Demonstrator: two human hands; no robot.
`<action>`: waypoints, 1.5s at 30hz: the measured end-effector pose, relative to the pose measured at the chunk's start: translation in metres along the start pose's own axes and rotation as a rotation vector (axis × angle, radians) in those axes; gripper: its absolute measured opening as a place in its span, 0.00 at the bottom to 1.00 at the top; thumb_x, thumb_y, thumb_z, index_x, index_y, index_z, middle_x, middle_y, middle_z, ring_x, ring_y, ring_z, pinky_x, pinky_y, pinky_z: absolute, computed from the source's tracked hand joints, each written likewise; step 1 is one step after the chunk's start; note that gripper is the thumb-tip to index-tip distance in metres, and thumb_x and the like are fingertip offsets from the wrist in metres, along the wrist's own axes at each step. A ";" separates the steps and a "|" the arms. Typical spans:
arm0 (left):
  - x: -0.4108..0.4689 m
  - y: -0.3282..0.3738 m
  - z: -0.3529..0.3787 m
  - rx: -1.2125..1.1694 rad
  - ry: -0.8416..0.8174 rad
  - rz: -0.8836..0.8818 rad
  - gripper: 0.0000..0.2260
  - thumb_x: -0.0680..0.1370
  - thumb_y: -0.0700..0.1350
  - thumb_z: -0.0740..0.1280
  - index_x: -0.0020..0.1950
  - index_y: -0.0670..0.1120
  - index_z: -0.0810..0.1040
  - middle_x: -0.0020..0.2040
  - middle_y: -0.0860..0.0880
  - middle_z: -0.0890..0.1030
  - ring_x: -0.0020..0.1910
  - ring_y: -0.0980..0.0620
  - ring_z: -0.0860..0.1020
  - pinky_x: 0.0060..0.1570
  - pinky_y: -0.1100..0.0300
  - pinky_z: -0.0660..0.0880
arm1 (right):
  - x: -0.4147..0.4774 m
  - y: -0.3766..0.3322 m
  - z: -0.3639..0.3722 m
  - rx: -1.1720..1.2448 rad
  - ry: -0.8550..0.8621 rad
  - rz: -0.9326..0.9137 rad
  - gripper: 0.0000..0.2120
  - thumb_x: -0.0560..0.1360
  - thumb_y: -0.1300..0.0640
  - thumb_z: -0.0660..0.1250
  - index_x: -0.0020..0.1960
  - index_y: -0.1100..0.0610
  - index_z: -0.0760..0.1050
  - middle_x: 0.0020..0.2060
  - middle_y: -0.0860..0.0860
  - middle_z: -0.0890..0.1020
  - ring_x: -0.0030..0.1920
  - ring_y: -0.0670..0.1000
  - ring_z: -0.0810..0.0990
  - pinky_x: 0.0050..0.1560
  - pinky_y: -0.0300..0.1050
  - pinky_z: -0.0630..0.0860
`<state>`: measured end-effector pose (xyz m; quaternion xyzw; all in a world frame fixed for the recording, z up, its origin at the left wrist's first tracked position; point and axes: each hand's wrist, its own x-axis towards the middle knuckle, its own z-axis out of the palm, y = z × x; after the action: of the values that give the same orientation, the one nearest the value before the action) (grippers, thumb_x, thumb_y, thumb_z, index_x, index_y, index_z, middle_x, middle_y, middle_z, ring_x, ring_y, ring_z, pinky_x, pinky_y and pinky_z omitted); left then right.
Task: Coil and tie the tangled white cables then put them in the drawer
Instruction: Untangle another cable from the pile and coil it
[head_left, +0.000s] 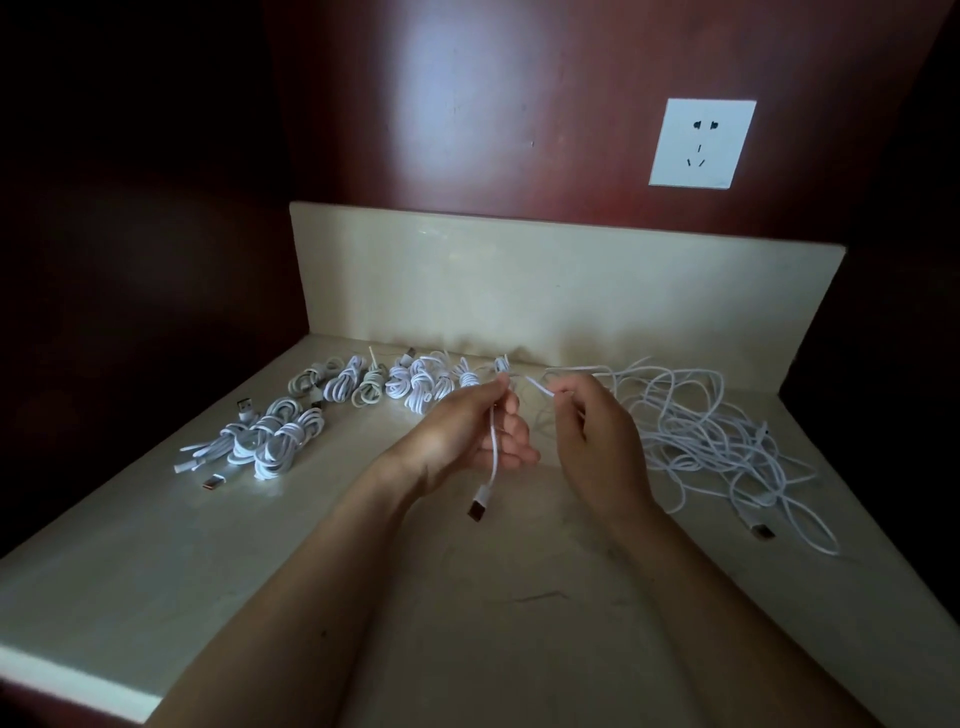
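Note:
My left hand pinches a white cable between thumb and fingers above the middle of the counter; its USB plug dangles below the hand. My right hand pinches the same cable a little further along, near its fingertips. From there the cable runs right into a loose tangle of white cables lying on the counter. Several coiled and tied white cables lie in a row at the back left, with more tied bundles nearer the left edge. No drawer is in view.
The beige counter ends in a lit front-left edge and a low beige backsplash. A white wall socket sits on the dark red panel above. Another USB plug lies at the tangle's near right.

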<state>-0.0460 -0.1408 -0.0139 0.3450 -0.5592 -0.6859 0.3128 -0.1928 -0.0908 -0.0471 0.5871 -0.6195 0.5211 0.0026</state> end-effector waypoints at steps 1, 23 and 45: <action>0.001 -0.001 0.001 -0.029 0.029 0.034 0.16 0.84 0.51 0.54 0.39 0.47 0.69 0.28 0.49 0.77 0.28 0.50 0.80 0.30 0.63 0.75 | -0.001 -0.001 0.000 0.019 0.010 0.006 0.08 0.80 0.61 0.60 0.53 0.54 0.77 0.41 0.48 0.80 0.40 0.50 0.77 0.43 0.50 0.75; 0.009 0.002 -0.023 -0.708 0.414 0.346 0.14 0.83 0.51 0.50 0.41 0.51 0.68 0.28 0.54 0.61 0.21 0.58 0.54 0.23 0.66 0.47 | -0.015 -0.007 0.015 -0.264 -0.449 -0.142 0.07 0.78 0.56 0.63 0.49 0.52 0.80 0.44 0.49 0.82 0.48 0.53 0.78 0.45 0.47 0.72; 0.006 -0.010 -0.007 -0.082 -0.056 -0.141 0.18 0.82 0.50 0.47 0.40 0.45 0.71 0.28 0.50 0.71 0.25 0.54 0.66 0.22 0.65 0.61 | -0.009 -0.018 -0.002 0.108 -0.136 0.001 0.10 0.70 0.43 0.68 0.44 0.49 0.74 0.35 0.44 0.81 0.37 0.46 0.79 0.41 0.49 0.76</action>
<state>-0.0438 -0.1481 -0.0254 0.3511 -0.5135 -0.7379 0.2618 -0.1781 -0.0782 -0.0403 0.6201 -0.5895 0.5126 -0.0717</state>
